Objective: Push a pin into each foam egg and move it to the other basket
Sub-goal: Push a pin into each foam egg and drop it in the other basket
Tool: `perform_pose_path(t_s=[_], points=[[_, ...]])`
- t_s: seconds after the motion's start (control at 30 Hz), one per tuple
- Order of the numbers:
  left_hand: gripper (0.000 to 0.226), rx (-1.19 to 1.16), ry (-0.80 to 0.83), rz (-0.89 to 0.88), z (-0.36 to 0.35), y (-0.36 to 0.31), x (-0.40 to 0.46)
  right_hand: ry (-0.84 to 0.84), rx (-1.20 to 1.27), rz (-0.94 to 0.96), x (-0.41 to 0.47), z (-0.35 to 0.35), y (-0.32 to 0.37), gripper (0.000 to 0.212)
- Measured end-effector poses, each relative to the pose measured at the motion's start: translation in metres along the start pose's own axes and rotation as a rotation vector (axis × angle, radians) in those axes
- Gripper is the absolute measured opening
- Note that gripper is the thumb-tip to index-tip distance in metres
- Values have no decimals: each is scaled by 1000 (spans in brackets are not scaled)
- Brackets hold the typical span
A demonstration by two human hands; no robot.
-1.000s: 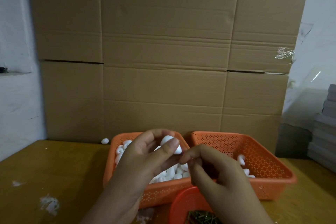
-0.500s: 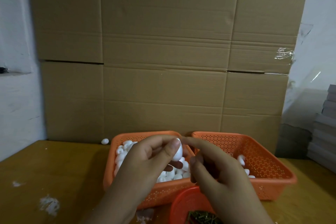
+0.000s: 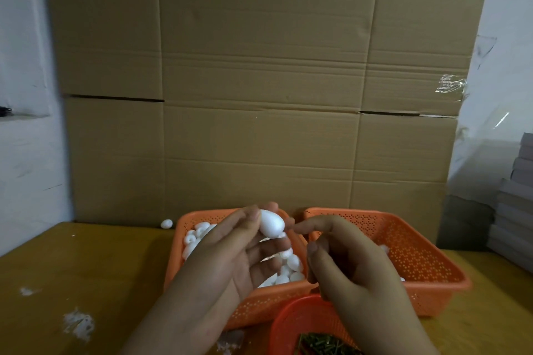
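Note:
My left hand [image 3: 230,262] holds one white foam egg [image 3: 271,223] between thumb and fingertips above the left orange basket [image 3: 259,305], which has several foam eggs [image 3: 291,265] in it. The forefinger of my right hand [image 3: 354,268] reaches out and its tip touches the egg's right side; the other fingers are curled. No pin shows at the fingertip. The right orange basket [image 3: 418,253] holds a few eggs [image 3: 385,248], mostly hidden behind my right hand. A small red basket [image 3: 291,323] of dark pins [image 3: 326,344] sits at the bottom edge.
A loose egg [image 3: 166,223] lies on the wooden table [image 3: 86,262] behind the left basket. White foam crumbs [image 3: 79,323] dot the table at left. A cardboard wall [image 3: 259,95] stands close behind the baskets, and grey stacked boxes [image 3: 516,210] rise at right.
My left hand has turned the egg and lifted it slightly. My right hand went from pinching at the egg to touching its side with the forefinger.

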State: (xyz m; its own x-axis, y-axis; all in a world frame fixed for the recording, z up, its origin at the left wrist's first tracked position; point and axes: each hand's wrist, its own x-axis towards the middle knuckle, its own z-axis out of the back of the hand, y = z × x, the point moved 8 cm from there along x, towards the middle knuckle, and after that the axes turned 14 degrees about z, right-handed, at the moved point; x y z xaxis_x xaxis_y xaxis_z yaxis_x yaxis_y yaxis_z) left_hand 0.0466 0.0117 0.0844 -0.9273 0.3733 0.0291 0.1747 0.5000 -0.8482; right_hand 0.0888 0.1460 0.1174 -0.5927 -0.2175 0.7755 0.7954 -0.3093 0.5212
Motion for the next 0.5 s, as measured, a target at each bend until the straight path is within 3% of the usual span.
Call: perform_pose_path(t_s=[0.1,0.23,0.4,0.5], points=[[28,-51,67,17,-1,-1,2,-10,4,0,0,1,0,25],[27,35,14,-81,2,-6,2,-11,1,-1,1,3,0,26],[27,644,-339,-368,2,-24,-15,-10,3,-9,2,3,1,26],[9,855,-513,-520,-4,-32,-26,-12,-2,-12,2,3,2,26]])
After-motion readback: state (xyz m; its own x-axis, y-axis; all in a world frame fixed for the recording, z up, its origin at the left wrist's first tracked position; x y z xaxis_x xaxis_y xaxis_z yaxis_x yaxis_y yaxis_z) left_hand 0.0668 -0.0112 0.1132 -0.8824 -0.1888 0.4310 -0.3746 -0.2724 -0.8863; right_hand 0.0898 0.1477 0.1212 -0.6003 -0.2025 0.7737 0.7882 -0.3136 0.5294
